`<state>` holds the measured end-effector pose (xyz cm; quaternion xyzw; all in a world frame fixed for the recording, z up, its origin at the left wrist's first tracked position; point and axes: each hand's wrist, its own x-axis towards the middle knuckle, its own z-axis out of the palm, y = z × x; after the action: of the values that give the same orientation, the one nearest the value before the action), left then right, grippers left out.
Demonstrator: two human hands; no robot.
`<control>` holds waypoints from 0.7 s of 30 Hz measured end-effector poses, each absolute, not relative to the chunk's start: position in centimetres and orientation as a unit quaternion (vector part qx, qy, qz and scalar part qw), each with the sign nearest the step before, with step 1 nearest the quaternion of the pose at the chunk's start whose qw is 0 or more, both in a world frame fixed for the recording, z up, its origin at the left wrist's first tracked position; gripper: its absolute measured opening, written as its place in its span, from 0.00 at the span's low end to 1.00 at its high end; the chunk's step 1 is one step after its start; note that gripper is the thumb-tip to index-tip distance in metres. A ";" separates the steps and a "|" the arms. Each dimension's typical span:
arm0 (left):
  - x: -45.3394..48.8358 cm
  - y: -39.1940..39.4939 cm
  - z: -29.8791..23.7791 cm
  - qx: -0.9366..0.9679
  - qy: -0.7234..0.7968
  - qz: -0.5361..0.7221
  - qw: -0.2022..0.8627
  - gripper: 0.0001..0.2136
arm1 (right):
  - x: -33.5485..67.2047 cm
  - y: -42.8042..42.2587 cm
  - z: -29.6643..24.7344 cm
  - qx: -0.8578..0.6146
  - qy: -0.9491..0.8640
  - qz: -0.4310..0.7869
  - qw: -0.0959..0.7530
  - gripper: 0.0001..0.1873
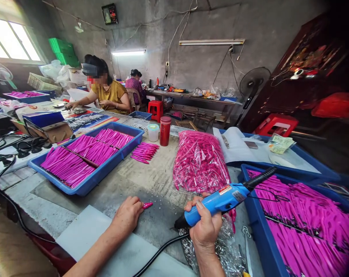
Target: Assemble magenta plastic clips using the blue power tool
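Note:
My right hand (206, 227) is wrapped round a blue electric screwdriver (211, 204), its black tip pointing down and left above the table. From the tool a black cord runs down toward the bottom edge. My left hand (128, 213) rests low on the table with its fingers closed on a small pink piece (147, 205), whose pointed end sticks out to the right. Tiny metal rings (155, 194) lie scattered just beyond that hand. Behind the screwdriver stands a clear bag of pink pieces (200, 159). What the left fingertips cover is hidden.
Blue trays (84, 184) (253, 231) of long pink pieces flank the work spot. Loose pink pieces (144, 152), a red canister (165, 131) and a lidded tub (153, 133) stand farther back. Scissors (247, 250) lie at right. Two people (113, 94) (135, 86) sit beyond.

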<state>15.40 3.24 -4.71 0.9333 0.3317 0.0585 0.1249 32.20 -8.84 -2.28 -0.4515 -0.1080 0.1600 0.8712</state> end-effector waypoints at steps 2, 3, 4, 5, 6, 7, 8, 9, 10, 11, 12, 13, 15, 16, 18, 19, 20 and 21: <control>15.5 3.2 -4.5 0.932 0.333 0.047 0.132 0.16 | 32.2 -8.9 -2.3 -0.451 -0.109 0.161 0.871 0.21; 15.5 3.2 -4.4 0.931 0.336 0.044 0.136 0.16 | 32.2 -8.9 -2.3 -0.451 -0.110 0.161 0.871 0.21; 15.6 3.2 -4.3 0.929 0.340 0.041 0.139 0.15 | 32.1 -8.9 -2.3 -0.451 -0.110 0.159 0.871 0.22; 15.6 3.3 -4.2 0.927 0.344 0.040 0.141 0.15 | 32.1 -8.9 -2.3 -0.452 -0.110 0.158 0.871 0.22; 15.7 3.3 -4.1 0.926 0.347 0.041 0.142 0.15 | 32.1 -8.9 -2.2 -0.453 -0.109 0.157 0.871 0.23; 15.7 3.3 -4.1 0.926 0.347 0.043 0.141 0.15 | 32.1 -8.9 -2.2 -0.454 -0.108 0.157 0.870 0.23; 15.8 3.3 -4.0 0.927 0.345 0.043 0.140 0.15 | 32.1 -8.9 -2.2 -0.455 -0.108 0.157 0.870 0.24; 15.8 3.3 -4.1 0.929 0.341 0.043 0.139 0.15 | 32.1 -8.8 -2.2 -0.456 -0.107 0.157 0.869 0.24; 15.8 3.3 -4.1 0.929 0.338 0.044 0.142 0.15 | 32.1 -8.8 -2.2 -0.457 -0.108 0.158 0.869 0.24; 15.8 3.4 -4.2 0.929 0.337 0.047 0.146 0.15 | 32.1 -8.8 -2.2 -0.458 -0.109 0.158 0.868 0.24; 15.8 3.5 -4.4 0.927 0.338 0.052 0.153 0.15 | 32.1 -8.8 -2.2 -0.458 -0.110 0.157 0.868 0.23; 15.7 3.6 -4.5 0.925 0.340 0.058 0.161 0.14 | 32.1 -8.8 -2.2 -0.458 -0.111 0.157 0.868 0.23; 15.7 3.7 -4.8 0.920 0.343 0.072 0.177 0.14 | 31.9 -8.8 -2.1 -0.458 -0.113 0.153 0.868 0.22; 15.6 3.8 -5.0 0.919 0.342 0.076 0.182 0.14 | 31.8 -8.8 -1.9 -0.459 -0.115 0.150 0.868 0.22; 15.6 3.8 -5.2 0.918 0.341 0.079 0.187 0.14 | 31.6 -8.7 -1.6 -0.463 -0.128 0.145 0.865 0.20; 15.6 3.7 -5.2 0.917 0.343 0.078 0.188 0.14 | 31.5 -8.6 -1.4 -0.464 -0.140 0.145 0.863 0.20; 15.7 3.7 -5.3 0.916 0.346 0.076 0.187 0.14 | 31.4 -8.4 -1.2 -0.464 -0.154 0.147 0.860 0.19; 15.7 3.6 -5.3 0.915 0.350 0.073 0.185 0.14 | 31.2 -8.2 -1.0 -0.463 -0.169 0.150 0.857 0.18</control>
<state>15.70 3.59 -5.27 0.9154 0.3499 0.0730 0.1852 31.22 -8.19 -1.04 -0.4633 -0.1693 0.1496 0.8569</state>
